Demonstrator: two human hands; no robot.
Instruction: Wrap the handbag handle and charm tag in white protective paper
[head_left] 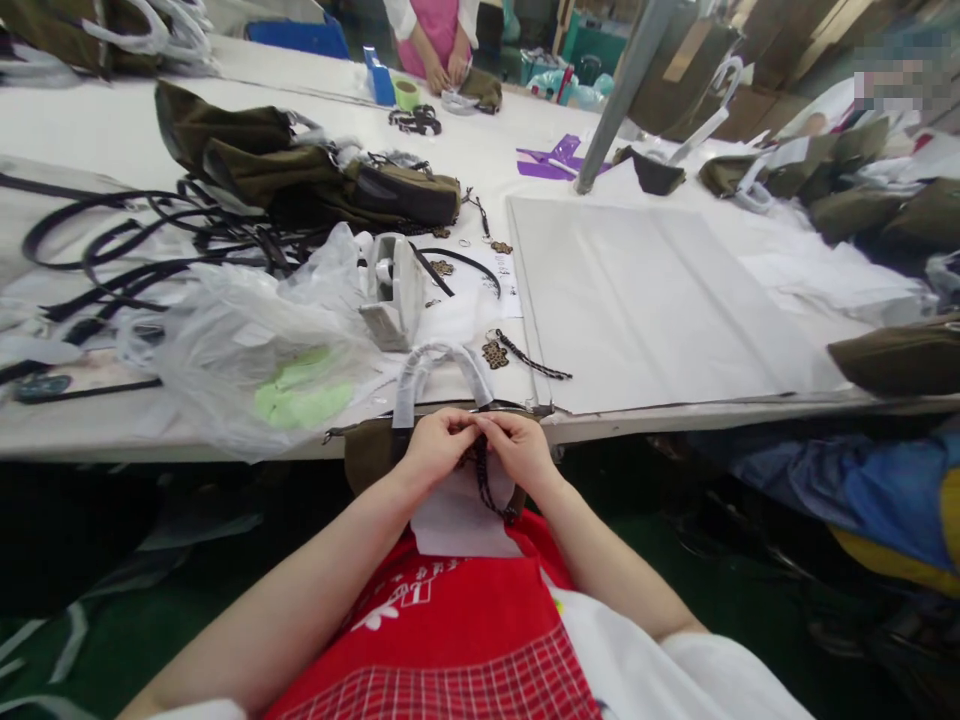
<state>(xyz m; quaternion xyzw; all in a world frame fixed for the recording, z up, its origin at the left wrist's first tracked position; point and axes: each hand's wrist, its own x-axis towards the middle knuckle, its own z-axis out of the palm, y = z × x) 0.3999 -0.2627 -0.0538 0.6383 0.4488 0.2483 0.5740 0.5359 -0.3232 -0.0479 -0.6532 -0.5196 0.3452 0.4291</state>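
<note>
An olive bag (369, 455) with a zipper lies at the table's front edge, against the red apron, its wrapped handle (441, 356) arching up behind my hands. My left hand (441, 440) and my right hand (517, 447) meet over the bag's upper edge, fingertips pinched together. What they pinch is too small and covered to name. Below the fingers hangs a black braided cord (486, 485), in front of a white sheet (457, 525). Just beyond the bag, a leopard-pattern charm (495, 354) with another braided cord rests on the table.
A tape dispenser (391, 290) and crumpled clear plastic (247, 340) are left of centre, with black straps (97, 250) and olive bags (270, 170) behind. White sheets (660, 300) lie right, near a metal post (622, 100). Across the table are another person's hands (448, 68).
</note>
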